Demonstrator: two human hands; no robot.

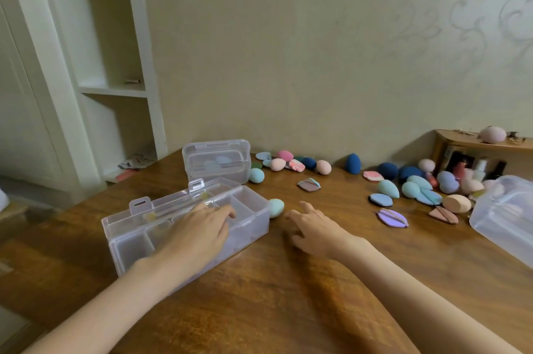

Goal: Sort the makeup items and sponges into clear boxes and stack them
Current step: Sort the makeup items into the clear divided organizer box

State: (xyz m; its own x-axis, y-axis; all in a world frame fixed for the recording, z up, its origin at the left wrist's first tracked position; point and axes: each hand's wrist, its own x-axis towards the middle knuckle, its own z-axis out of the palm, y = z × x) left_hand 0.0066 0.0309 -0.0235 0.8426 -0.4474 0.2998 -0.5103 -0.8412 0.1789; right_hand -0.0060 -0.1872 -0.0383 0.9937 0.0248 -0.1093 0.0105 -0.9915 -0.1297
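Left hand (199, 226): fingers spread and loosely bent, laid flat over the top of the clear plastic divided box (184, 226), gripping nothing; it seems to steady the box for loading
Right hand (310, 226): relaxed and apart, holding nothing, low over the brown wooden table (288, 296) just right of the divided box; whether it touches the wood I cannot tell
Pale teal egg-shaped sponge (276, 207): right against the divided box's right end wall, just ahead of the right fingertips; probably the next thing to be picked up
Divided box: open on top, compartments look mostly bare; two latch tabs stand up along its far edge
Second clear box with lid (216, 162): directly behind the divided box, a few pale shapes dimly seen inside
Loose sponges and flat puffs (403, 186): pink, peach, teal, navy and lilac, scattered well to the right of and behind the divided box, still unsorted
Third clear box (504, 212): far right of the divided box, at the table edge
Task judgement: sorting barely begun, nothing stacked
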